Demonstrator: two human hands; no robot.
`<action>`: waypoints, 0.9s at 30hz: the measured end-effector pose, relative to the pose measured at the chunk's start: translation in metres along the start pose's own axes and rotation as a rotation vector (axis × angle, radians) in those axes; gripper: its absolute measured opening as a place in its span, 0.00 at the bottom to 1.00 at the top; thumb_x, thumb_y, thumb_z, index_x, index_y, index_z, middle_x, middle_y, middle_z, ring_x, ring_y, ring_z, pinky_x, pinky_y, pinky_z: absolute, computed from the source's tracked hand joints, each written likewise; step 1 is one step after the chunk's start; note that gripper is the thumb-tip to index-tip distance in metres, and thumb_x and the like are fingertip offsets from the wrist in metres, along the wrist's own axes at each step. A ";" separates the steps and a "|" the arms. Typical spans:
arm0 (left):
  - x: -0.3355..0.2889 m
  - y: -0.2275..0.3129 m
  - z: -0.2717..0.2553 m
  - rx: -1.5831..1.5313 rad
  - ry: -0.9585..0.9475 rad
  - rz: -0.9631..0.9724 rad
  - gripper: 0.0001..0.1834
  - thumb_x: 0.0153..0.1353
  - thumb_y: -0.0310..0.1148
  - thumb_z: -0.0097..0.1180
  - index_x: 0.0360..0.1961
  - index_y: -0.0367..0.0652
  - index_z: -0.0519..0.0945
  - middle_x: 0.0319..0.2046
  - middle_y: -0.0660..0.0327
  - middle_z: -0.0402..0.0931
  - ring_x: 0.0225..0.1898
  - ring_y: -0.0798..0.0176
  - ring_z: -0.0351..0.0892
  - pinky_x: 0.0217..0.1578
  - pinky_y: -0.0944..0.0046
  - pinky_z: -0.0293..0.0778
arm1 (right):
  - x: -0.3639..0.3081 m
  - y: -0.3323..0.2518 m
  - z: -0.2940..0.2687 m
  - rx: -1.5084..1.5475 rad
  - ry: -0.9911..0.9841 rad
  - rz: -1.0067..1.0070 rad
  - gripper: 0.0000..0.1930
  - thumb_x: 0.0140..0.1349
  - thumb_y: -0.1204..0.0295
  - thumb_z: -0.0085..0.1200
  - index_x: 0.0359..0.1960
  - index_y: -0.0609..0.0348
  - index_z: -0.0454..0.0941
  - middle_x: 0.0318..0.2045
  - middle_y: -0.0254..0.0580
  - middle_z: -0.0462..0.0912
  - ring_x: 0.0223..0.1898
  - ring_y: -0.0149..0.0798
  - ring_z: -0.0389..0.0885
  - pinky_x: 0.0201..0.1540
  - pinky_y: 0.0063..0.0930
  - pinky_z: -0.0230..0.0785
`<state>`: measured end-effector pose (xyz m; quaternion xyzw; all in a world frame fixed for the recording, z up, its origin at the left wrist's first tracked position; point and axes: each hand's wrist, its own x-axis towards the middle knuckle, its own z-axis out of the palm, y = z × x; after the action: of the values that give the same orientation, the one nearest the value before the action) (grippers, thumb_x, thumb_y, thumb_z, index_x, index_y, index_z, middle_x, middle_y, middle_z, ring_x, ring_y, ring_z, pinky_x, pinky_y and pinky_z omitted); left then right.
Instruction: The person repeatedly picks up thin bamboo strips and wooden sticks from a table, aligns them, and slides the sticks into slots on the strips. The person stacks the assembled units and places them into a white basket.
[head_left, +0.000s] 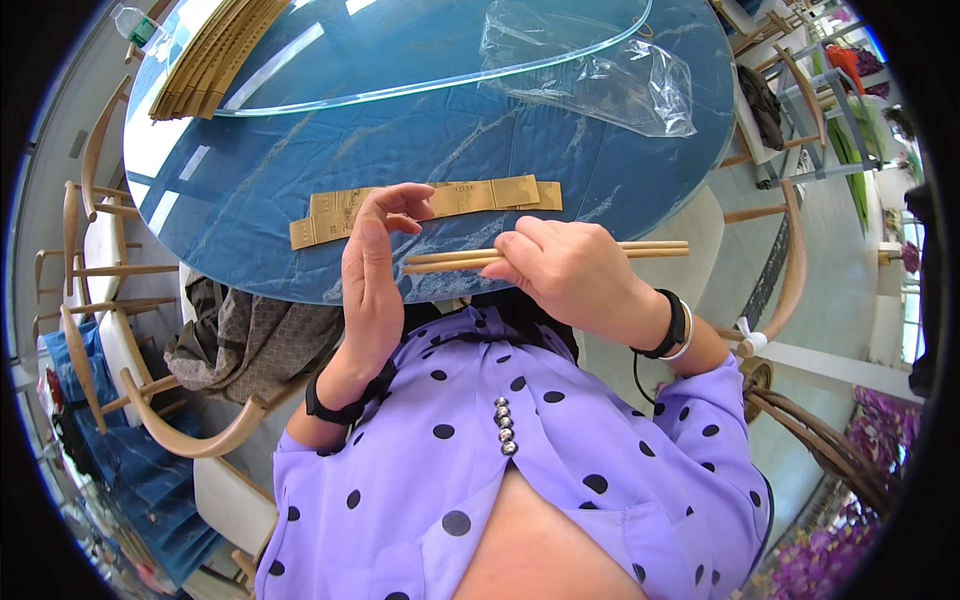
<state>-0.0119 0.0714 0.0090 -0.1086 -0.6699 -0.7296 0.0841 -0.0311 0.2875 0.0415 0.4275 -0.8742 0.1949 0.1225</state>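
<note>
My right hand [575, 270] is closed around a pair of light wooden chopsticks [440, 261], held level above the table's near edge. Their ends stick out on both sides of the fist. At the left ends, my left hand [372, 262] is raised with its palm facing the sticks, the fingers loosely bent and holding nothing. Just beyond both hands, flat gold paper sleeves [485, 195] lie overlapping in a row on the blue marbled tabletop [300, 160]. My left hand covers part of that row.
A fanned stack of gold sleeves [215, 60] lies at the far left, by the glass turntable [400, 98]. A crumpled clear plastic bag [620, 90] is at the far right. Wooden chairs [790, 260] stand around, and a patterned brown bag [255, 335] sits at left.
</note>
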 end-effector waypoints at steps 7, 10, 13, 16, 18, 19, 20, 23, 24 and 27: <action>0.021 -0.012 0.001 1.222 -0.127 0.222 0.22 0.56 0.31 0.66 0.52 0.36 0.79 0.46 0.54 0.73 0.52 0.50 0.69 0.54 0.51 0.67 | -0.009 0.058 -0.011 0.081 -0.101 0.574 0.13 0.63 0.62 0.62 0.39 0.60 0.80 0.27 0.45 0.80 0.26 0.46 0.79 0.30 0.38 0.69; 0.024 -0.020 -0.004 1.153 -0.142 0.198 0.21 0.55 0.29 0.65 0.50 0.35 0.80 0.46 0.54 0.74 0.51 0.50 0.71 0.53 0.52 0.69 | -0.001 0.061 0.001 0.094 -0.127 0.534 0.15 0.60 0.62 0.64 0.43 0.57 0.80 0.32 0.44 0.81 0.33 0.47 0.82 0.37 0.39 0.73; 0.024 -0.021 -0.006 1.139 -0.143 0.197 0.20 0.54 0.28 0.65 0.49 0.35 0.80 0.46 0.54 0.75 0.50 0.50 0.72 0.52 0.53 0.70 | 0.005 0.061 0.006 0.077 -0.175 0.496 0.15 0.59 0.63 0.65 0.43 0.57 0.79 0.31 0.43 0.81 0.34 0.47 0.82 0.37 0.39 0.74; 0.025 -0.021 -0.008 1.117 -0.144 0.206 0.19 0.54 0.27 0.65 0.48 0.36 0.80 0.45 0.55 0.75 0.50 0.51 0.72 0.51 0.53 0.70 | 0.007 0.060 0.005 0.088 -0.164 0.525 0.15 0.58 0.64 0.65 0.42 0.57 0.79 0.31 0.43 0.80 0.34 0.46 0.82 0.38 0.38 0.74; 0.026 -0.021 -0.008 1.095 -0.152 0.208 0.18 0.54 0.26 0.64 0.47 0.36 0.80 0.45 0.56 0.75 0.50 0.51 0.72 0.51 0.53 0.70 | 0.007 0.063 0.008 0.118 -0.131 0.537 0.14 0.58 0.65 0.65 0.42 0.57 0.79 0.30 0.42 0.80 0.35 0.47 0.81 0.38 0.38 0.73; 0.026 -0.022 -0.009 1.088 -0.156 0.205 0.18 0.54 0.26 0.64 0.47 0.37 0.80 0.45 0.56 0.75 0.50 0.51 0.72 0.51 0.53 0.70 | 0.008 0.066 0.009 0.133 -0.114 0.543 0.14 0.58 0.65 0.65 0.41 0.58 0.78 0.30 0.42 0.79 0.35 0.47 0.81 0.39 0.38 0.73; 0.027 -0.022 -0.009 1.080 -0.158 0.203 0.18 0.53 0.25 0.64 0.46 0.37 0.80 0.45 0.56 0.75 0.50 0.51 0.72 0.51 0.53 0.70 | 0.009 0.068 0.008 0.116 -0.138 0.532 0.14 0.58 0.65 0.65 0.41 0.58 0.78 0.30 0.43 0.80 0.34 0.47 0.81 0.38 0.39 0.73; 0.026 -0.022 -0.010 1.080 -0.150 0.224 0.17 0.53 0.25 0.65 0.46 0.37 0.80 0.44 0.56 0.75 0.49 0.51 0.72 0.51 0.53 0.70 | 0.013 0.075 0.007 0.088 -0.167 0.493 0.13 0.59 0.66 0.65 0.39 0.61 0.79 0.29 0.44 0.79 0.33 0.47 0.80 0.38 0.40 0.71; 0.026 -0.022 -0.010 1.080 -0.162 0.213 0.18 0.53 0.25 0.65 0.47 0.37 0.79 0.45 0.56 0.74 0.50 0.51 0.72 0.52 0.53 0.69 | 0.012 0.078 0.009 0.095 -0.149 0.476 0.12 0.59 0.66 0.64 0.38 0.61 0.79 0.29 0.44 0.79 0.32 0.47 0.79 0.37 0.39 0.71; 0.024 -0.020 -0.011 1.093 -0.147 0.221 0.21 0.55 0.27 0.64 0.51 0.38 0.78 0.49 0.56 0.73 0.54 0.51 0.71 0.55 0.51 0.67 | 0.016 0.075 0.001 0.199 -0.118 0.500 0.10 0.61 0.67 0.63 0.36 0.62 0.79 0.26 0.41 0.77 0.29 0.40 0.76 0.35 0.34 0.69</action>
<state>-0.0404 0.0623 -0.0047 -0.1695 -0.9392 -0.2539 0.1573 -0.1002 0.3174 0.0290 0.2188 -0.9348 0.2787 -0.0230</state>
